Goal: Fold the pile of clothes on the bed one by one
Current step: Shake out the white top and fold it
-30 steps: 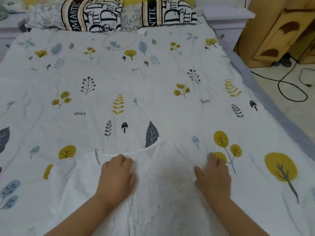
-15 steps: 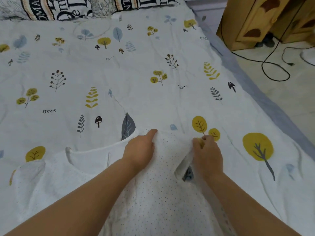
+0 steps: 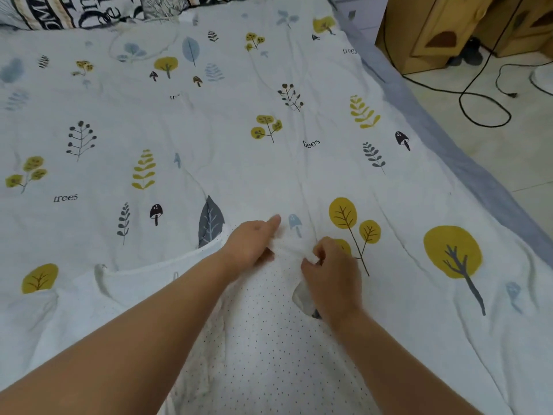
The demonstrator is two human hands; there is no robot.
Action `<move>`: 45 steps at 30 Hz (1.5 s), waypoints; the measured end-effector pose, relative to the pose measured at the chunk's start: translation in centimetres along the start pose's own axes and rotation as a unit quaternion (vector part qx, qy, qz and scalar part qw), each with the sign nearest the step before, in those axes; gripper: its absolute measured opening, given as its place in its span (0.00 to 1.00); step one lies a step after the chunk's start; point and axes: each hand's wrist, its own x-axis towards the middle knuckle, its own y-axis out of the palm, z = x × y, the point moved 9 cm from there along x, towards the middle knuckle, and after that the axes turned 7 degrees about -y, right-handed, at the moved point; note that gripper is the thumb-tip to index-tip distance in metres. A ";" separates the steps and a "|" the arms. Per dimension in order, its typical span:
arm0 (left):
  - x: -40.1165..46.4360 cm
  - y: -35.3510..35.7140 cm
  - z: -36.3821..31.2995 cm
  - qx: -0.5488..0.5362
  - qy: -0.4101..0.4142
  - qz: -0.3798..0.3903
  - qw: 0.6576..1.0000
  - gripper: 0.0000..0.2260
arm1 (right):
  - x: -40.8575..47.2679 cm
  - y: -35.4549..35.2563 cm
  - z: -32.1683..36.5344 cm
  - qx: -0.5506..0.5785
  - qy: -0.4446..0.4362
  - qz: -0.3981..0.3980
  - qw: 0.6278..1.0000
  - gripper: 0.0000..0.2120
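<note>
A white garment point(image 3: 263, 339) with small dark dots lies spread on the bed near me, its neckline running off to the left. My left hand point(image 3: 251, 244) rests on its top right corner with the forefinger pointing forward and the thumb pressed into the cloth. My right hand point(image 3: 332, 274) is just beside it, fingers curled, pinching the cloth at the shoulder and sleeve, which bunches up between my two hands. A folded bit of sleeve sticks out under my right wrist.
The bed cover point(image 3: 269, 163) is white with yellow trees, leaves and mushrooms. Patterned pillows point(image 3: 89, 10) lie at the head. The bed's right edge point(image 3: 466, 163) drops to the floor, where black cables point(image 3: 478, 106) and wooden furniture point(image 3: 449, 28) stand.
Both hands have moved from lying flat and apart on the garment to close together at its top right corner. My right hand has curled and gathered up the sleeve cloth.
</note>
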 end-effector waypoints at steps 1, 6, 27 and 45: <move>-0.4 0.0 0.4 -0.071 -0.021 0.034 0.997 0.13 | -0.8 0.3 1.5 0.015 -0.046 0.004 0.999 0.15; -1.0 -2.8 3.9 -0.082 -0.053 0.051 0.994 0.14 | -6.3 5.1 7.9 0.021 -0.213 0.236 0.948 0.17; -3.8 -2.3 8.0 0.547 0.190 -0.139 0.804 0.31 | -5.0 10.4 3.4 -0.279 -0.285 0.065 0.915 0.29; -13.3 -27.3 27.2 0.162 -0.206 -0.321 0.910 0.31 | -12.9 18.8 17.7 -0.164 -0.443 0.161 0.867 0.20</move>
